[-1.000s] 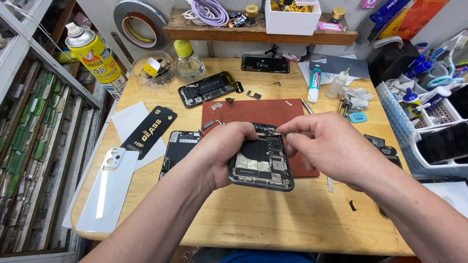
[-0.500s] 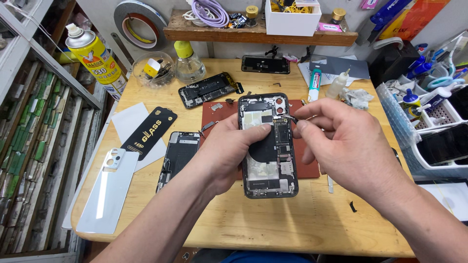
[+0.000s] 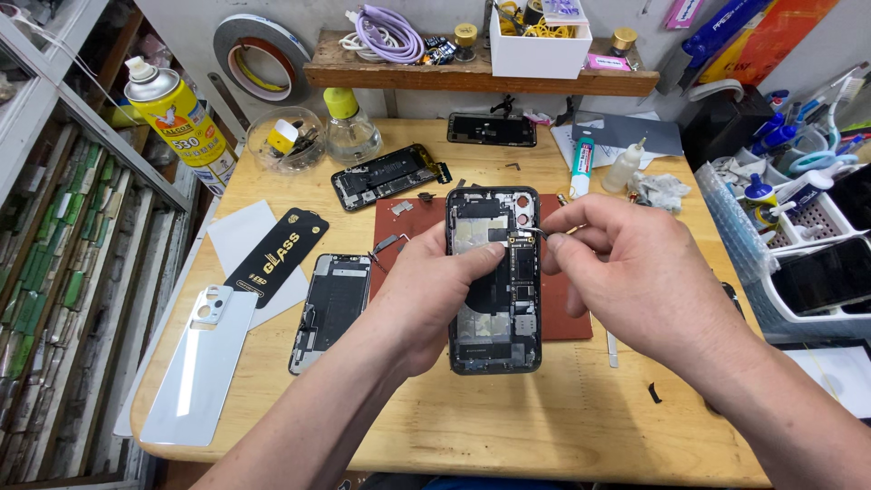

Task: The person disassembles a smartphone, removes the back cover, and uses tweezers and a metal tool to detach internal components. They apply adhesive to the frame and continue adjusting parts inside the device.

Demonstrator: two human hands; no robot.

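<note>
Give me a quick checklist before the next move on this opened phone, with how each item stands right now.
1. Opened phone steadied by the left hand: ok.
2. Left thumb presses the board, clear of the right fingertips: ok.
3. Right hand pinches a small metal tool or part near the camera corner: ok.
4. Which of the two it is: cannot tell.
5. Red mat lies under the phone: ok.
6. Loose brackets stay on the mat: ok.

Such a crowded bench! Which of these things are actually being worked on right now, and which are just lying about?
In hand:
- opened phone body, held upright by the left hand
- small metal part, pinched by the right hand at the phone's top

Lying about:
- second opened phone
- phone screen
- white back cover
- yellow spray can
- red mat
- glass dish
</note>
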